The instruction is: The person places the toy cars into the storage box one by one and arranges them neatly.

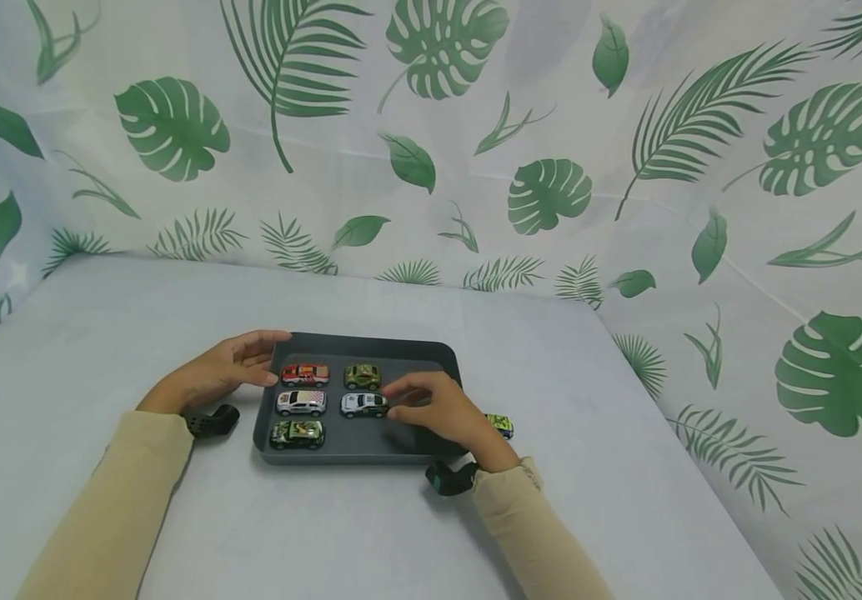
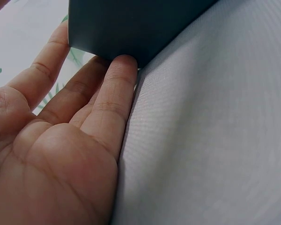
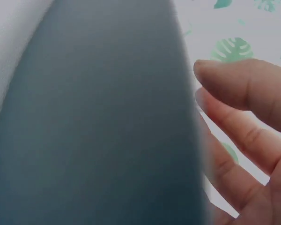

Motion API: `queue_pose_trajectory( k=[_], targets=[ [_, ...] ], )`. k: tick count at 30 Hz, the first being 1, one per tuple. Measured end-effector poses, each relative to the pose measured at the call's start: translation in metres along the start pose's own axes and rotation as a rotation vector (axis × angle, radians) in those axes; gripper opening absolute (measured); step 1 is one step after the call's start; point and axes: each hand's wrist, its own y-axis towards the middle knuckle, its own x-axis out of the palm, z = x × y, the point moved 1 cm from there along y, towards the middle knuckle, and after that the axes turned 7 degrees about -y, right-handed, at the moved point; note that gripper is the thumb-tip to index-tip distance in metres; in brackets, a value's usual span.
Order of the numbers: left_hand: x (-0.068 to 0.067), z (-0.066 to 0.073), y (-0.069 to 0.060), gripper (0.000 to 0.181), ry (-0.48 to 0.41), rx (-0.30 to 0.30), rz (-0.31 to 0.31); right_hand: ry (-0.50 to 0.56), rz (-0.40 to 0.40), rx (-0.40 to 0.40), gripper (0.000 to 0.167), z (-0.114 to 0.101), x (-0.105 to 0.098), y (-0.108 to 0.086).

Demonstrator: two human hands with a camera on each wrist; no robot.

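A dark grey tray (image 1: 371,458) lies on the white-covered table. Its left column holds a red toy car (image 1: 305,375), a white-and-pink toy car (image 1: 301,403) and a dark camouflage toy car (image 1: 297,434). Beside them are a green camouflage toy car (image 1: 363,377) and a white-and-green toy car (image 1: 363,406). My left hand (image 1: 232,367) touches the tray's left side with fairly straight fingers (image 2: 114,93). Over the tray, my right hand (image 1: 434,408) has thumb and index finger apart at the right end of the white-and-green car; the tray wall (image 3: 103,112) hides that car in the right wrist view.
A yellow-green toy car (image 1: 501,425) sits on the table right of the tray, partly hidden by the right wrist. Leaf-printed cloth (image 1: 438,167) hangs behind the table and along its sides. Dark bands with small devices are on both wrists.
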Motion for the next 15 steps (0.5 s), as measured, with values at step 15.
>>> queue_pose_trajectory(
  k=[15],
  targets=[
    [0.000,0.002,-0.002,0.089,-0.004,-0.018,0.000,0.178,-0.060,-0.028,0.036,0.007,-0.019,-0.017]
  ],
)
